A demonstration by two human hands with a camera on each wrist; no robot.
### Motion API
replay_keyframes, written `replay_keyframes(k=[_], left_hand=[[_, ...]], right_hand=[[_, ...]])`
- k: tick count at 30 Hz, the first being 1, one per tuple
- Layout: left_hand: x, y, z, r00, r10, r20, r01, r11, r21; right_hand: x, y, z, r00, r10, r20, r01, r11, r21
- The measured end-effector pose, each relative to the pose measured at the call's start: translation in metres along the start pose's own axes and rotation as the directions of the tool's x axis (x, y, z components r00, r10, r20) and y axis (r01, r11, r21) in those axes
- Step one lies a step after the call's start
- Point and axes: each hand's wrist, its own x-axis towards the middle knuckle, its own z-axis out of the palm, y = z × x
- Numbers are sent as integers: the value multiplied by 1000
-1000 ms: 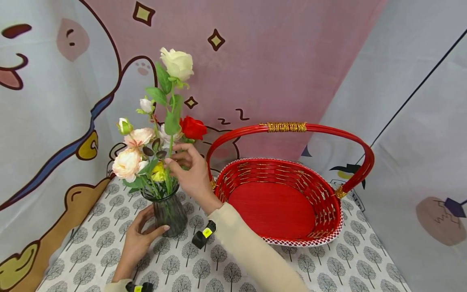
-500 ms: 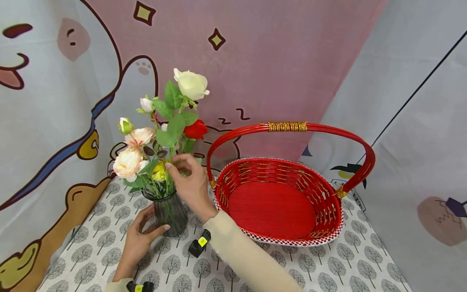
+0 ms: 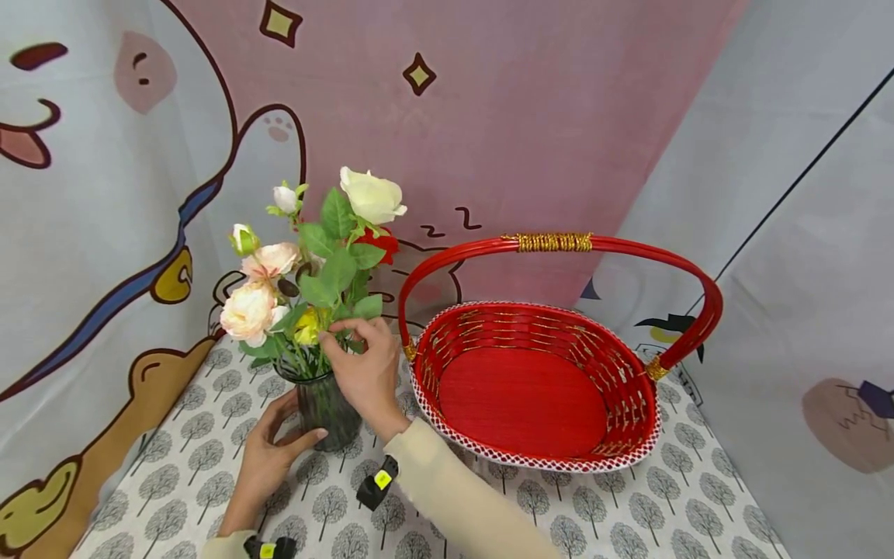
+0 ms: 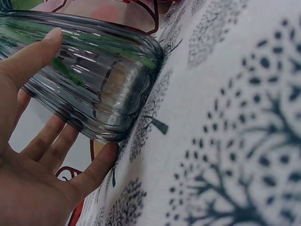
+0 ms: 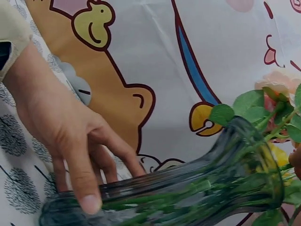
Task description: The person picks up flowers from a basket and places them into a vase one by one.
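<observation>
In the head view a dark, ribbed glass vase (image 3: 327, 415) stands upright on the table, filled with artificial flowers. My left hand (image 3: 271, 449) holds its lower part, thumb in front and fingers round the far side; the left wrist view shows this vase (image 4: 89, 77) between thumb and fingers. Above the rim my right hand (image 3: 365, 371) pinches the stem of a white rose (image 3: 373, 196), which leans right. Pale pink blooms (image 3: 248, 312), a yellow flower (image 3: 307, 326) and a partly covered red rose (image 3: 380, 244) surround it. Green stems show through the glass.
A red woven basket (image 3: 427, 388) with a tall arched handle (image 3: 552, 243) stands right of the vase, its red bottom visible. The tablecloth (image 3: 531, 501) has a tree print. A cartoon curtain (image 3: 545, 116) hangs behind the table.
The white rose has come down a long way and shifted slightly right, now overlapping the red rose. My right hand has lowered with it. The left hand stays on the vase.
</observation>
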Motion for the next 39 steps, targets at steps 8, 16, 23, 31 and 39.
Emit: replay_keyframes(k=[8, 16, 23, 31, 39], left_hand=[[0, 0, 0, 1000, 7, -6, -7, 1000, 8], [0, 0, 0, 1000, 20, -7, -20, 1000, 7], [-1, 0, 1, 1000, 16, -1, -16, 1000, 11], [-1, 0, 1, 1000, 13, -7, -13, 1000, 12], [-1, -2, 1, 1000, 13, -11, -13, 1000, 13]], right_hand=[[-9, 6, 2, 993, 107, 59, -104, 993, -51], [-11, 13, -2, 983, 133, 129, -124, 990, -74], [-13, 19, -10, 973, 133, 187, -115, 988, -106], [-16, 23, -22, 952, 118, 281, -95, 991, -95], [-19, 28, -35, 936, 60, 348, -47, 998, -44]])
